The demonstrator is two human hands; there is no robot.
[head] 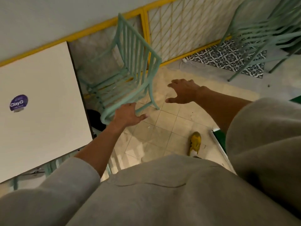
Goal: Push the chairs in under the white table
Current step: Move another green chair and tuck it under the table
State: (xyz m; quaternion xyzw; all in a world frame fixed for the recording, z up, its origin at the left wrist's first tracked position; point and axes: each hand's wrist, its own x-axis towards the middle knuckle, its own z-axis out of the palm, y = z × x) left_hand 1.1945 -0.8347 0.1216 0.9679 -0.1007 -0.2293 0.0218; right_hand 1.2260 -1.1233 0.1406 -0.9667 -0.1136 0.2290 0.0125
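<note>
A mint-green metal chair (136, 51) with a slatted back stands just right of the white table (42, 98), its seat facing the table edge. My left hand (128, 115) rests on the near armrest of the chair, fingers spread and not wrapped around it. My right hand (182, 92) hovers open in the air to the right of the chair back, apart from it. Part of a second green chair (50, 167) shows under the table's near edge.
A stack of green chairs (263, 31) stands at the back right over patterned tiles. A yellow-framed lattice partition (179, 25) runs behind the chair. A white cable (189, 62) lies on the floor. My yellow shoe (195, 142) is on the beige tiles.
</note>
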